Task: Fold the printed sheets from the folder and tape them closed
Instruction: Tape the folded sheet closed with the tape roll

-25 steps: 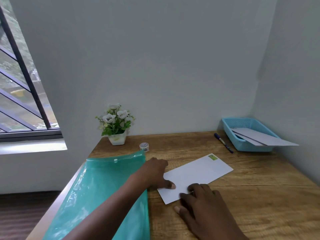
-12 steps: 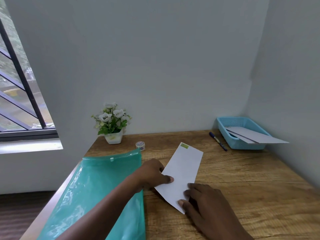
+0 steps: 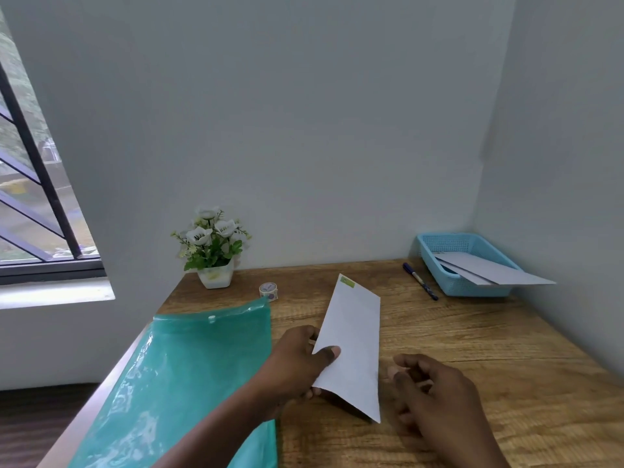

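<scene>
Both forearms were bare, with no sleeves in view. The left hand and right hand wore nothing.

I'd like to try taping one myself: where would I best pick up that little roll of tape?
Take the tape roll by its curved outer sides, coming from above. It lies flat on the desk, hole up, with bare wood around it, so the thumb and a finger can close across it as the grip.

Corner room — daylight from a barred window

Pale grey walls meet at the right; a wooden desk fills the corner, dark floor below the white sill — window at left.
</scene>
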{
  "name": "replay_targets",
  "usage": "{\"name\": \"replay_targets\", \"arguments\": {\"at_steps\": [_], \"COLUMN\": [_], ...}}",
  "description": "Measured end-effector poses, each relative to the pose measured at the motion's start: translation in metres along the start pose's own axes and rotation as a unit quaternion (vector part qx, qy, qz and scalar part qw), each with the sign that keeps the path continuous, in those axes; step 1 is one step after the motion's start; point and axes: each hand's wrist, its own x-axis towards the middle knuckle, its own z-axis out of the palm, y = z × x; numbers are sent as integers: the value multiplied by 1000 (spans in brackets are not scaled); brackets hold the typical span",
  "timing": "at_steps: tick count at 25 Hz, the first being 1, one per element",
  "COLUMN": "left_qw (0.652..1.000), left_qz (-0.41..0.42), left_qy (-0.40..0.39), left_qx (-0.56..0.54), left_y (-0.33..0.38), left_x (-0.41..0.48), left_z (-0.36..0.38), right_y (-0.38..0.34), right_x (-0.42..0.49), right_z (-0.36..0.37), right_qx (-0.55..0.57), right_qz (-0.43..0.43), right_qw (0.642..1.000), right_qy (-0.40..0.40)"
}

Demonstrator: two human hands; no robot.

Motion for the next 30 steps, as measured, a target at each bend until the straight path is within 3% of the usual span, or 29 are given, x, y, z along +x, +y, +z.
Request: {"name": "replay_targets", "arguments": {"at_steps": [4,7,14,22,30], "left_qw": [998,992,985,968,953], "left_qz": [48,85,146,167,87], "left_qy": [48,89,79,44,41], "left_qx": [2,3,-50,-184,-287], "left_y": [6,17,58,125,157], "left_x": [-5,-5,8,43,87], "left_z": [15,28,58,107,167], "right_y": [-6,-12,-15,-26,-24], "right_x": [1,4,34,74,122], "right_z": [-9,-15,-52,-125,-185], "right_qx": [144,237,309,321,223], "right_qz": [145,190,144,74,75], "right_qw": [972,944,940,943,967], "right_qy": [-112,-132,-28,47,103]}}
